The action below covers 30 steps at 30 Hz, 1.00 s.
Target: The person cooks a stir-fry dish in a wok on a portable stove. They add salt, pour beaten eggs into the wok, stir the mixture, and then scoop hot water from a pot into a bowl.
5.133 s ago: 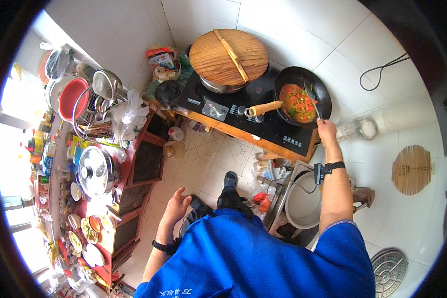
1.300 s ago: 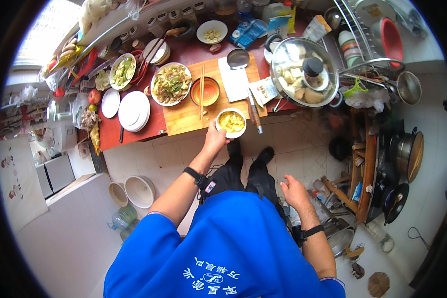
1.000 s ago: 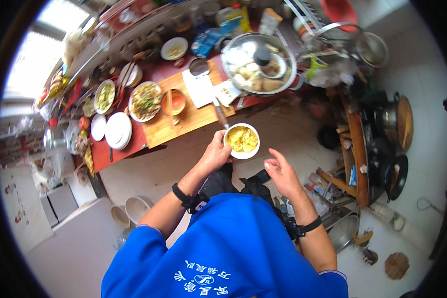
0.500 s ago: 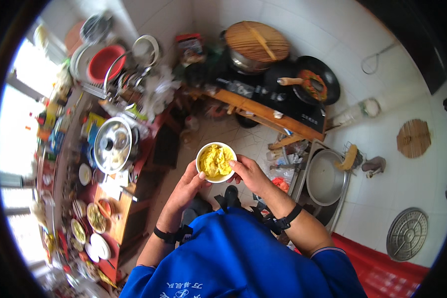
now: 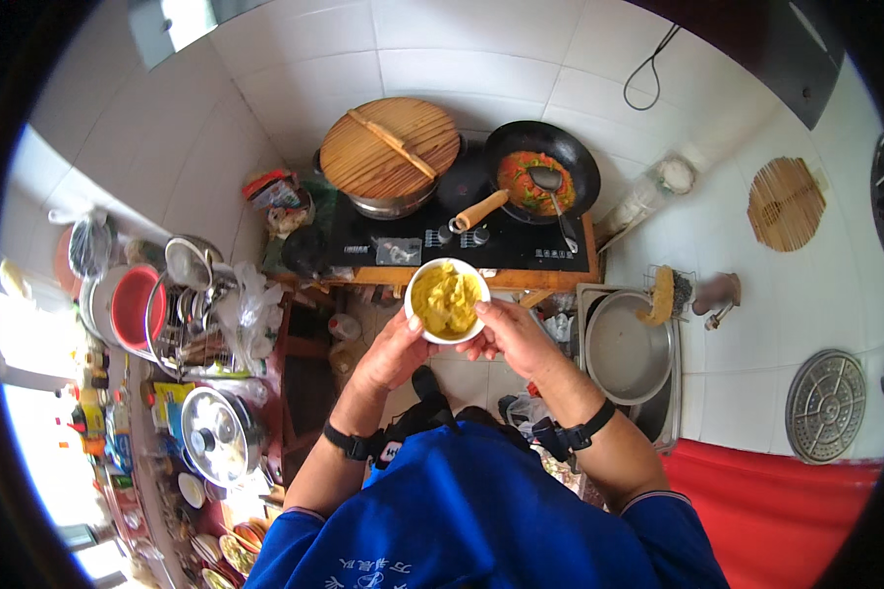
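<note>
A white bowl of yellow scrambled egg (image 5: 447, 294) is held up between my left hand (image 5: 395, 344) and my right hand (image 5: 503, 336), fingers closed round its sides. It is just in front of the black induction cooktop (image 5: 351, 229). On the cooktop's right sits a black wok (image 5: 570, 147) with red-and-green food (image 5: 521, 182), a steel ladle (image 5: 552, 183) resting in it and a wooden handle (image 5: 481, 209) pointing toward me. On the left a pot (image 5: 383, 206) carries a round wooden lid (image 5: 368, 152).
Right, a steel sink (image 5: 592, 344) holds a large basin (image 5: 627, 344); a red surface (image 5: 756, 501) is below. Left, a cluttered counter has a lidded glass pot (image 5: 221, 456), a red bowl (image 5: 133, 304) on a rack, plastic bags (image 5: 250, 314) and plates. A cord (image 5: 653, 83) hangs on the wall.
I have turned from the food-laden counter back toward the cooktop. The bowl, earlier in my left hand alone, is now in both hands. The ladle earlier in my right hand rests in the wok.
</note>
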Available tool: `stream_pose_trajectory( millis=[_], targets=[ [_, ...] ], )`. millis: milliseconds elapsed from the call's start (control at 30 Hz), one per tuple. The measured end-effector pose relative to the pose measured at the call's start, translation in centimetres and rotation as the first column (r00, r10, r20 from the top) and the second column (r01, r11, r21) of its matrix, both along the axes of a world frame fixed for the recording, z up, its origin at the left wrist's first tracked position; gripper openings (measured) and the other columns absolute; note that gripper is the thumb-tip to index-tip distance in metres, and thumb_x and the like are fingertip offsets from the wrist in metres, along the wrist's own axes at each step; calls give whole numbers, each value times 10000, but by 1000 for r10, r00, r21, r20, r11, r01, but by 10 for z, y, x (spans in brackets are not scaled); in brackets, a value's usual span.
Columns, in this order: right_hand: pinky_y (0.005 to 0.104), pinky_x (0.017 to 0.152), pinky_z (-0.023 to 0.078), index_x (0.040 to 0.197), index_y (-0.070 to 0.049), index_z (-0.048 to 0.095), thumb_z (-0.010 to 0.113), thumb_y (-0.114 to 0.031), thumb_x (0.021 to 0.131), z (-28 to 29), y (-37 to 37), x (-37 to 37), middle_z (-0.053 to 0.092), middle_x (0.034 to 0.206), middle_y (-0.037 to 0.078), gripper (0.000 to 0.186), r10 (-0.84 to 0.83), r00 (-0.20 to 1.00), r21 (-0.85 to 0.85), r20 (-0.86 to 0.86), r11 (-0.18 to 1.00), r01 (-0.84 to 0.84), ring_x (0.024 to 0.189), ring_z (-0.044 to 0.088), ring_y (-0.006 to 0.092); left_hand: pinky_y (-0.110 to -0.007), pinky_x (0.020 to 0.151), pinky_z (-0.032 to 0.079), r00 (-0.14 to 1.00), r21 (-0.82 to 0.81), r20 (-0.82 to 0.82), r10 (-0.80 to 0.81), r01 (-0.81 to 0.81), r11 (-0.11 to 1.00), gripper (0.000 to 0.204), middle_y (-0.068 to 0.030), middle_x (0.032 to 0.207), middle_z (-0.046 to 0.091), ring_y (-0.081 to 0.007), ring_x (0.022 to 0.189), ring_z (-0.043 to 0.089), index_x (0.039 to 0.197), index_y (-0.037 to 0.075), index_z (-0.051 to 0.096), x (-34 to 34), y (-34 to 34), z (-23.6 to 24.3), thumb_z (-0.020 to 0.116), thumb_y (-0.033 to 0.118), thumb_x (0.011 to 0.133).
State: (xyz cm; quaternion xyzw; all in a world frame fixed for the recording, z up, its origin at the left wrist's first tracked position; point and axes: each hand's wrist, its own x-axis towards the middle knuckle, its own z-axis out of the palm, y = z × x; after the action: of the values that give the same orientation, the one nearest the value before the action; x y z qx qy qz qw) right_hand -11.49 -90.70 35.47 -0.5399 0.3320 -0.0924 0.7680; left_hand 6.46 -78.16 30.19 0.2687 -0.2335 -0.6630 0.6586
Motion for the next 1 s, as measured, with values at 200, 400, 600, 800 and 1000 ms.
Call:
stream_pose_trajectory(
  millis=[200, 400, 600, 800, 1000],
  targets=[
    [250, 579, 500, 1136, -27, 635, 508, -475, 1060, -1, -85, -20, 739, 880, 67, 472, -275, 961, -294, -15, 920, 258, 696, 686, 120, -362, 998, 550, 998, -1, -45, -53, 53, 999, 725, -139, 1388, 589, -227, 1201, 628, 1477, 18, 426, 10, -89, 26, 642, 497, 978],
    [391, 638, 548, 1283, -3, 605, 593, -445, 1030, -77, -207, -58, 722, 1009, 104, 509, -753, 583, -870, -304, 469, 153, 796, 704, 226, -324, 909, 589, 999, 72, -34, -3, 6, 997, 571, -160, 1323, 607, -224, 1109, 669, 1445, 0, 417, 22, -158, 38, 569, 344, 1015],
    [373, 503, 426, 1115, -27, 618, 583, -424, 1042, -110, -262, -64, 611, 786, 69, 405, -578, 757, 254, -304, 717, 650, 599, 547, 193, -333, 869, 595, 935, 153, 313, 168, -225, 962, 417, -134, 1210, 641, -206, 1058, 671, 1362, -32, 479, 18, -226, 44, 468, 224, 1033],
    [458, 575, 454, 988, -10, 590, 548, -372, 1057, -117, -292, -84, 604, 774, 91, 371, -428, 773, -326, -468, 897, 299, 640, 583, 238, -335, 841, 618, 934, 161, 296, 202, -257, 953, 473, -162, 1154, 660, -217, 996, 693, 1324, -56, 506, 1, -285, 24, 510, 345, 1073],
    [529, 648, 474, 989, 2, 579, 569, -315, 1034, -55, -256, -121, 648, 874, 220, 321, -499, 706, -706, -502, 708, -1, 736, 635, 401, -330, 776, 632, 826, 222, 556, 95, -258, 940, 487, -178, 1133, 669, -218, 980, 698, 1286, -73, 525, -2, -359, -10, 593, 341, 1040]
  ],
)
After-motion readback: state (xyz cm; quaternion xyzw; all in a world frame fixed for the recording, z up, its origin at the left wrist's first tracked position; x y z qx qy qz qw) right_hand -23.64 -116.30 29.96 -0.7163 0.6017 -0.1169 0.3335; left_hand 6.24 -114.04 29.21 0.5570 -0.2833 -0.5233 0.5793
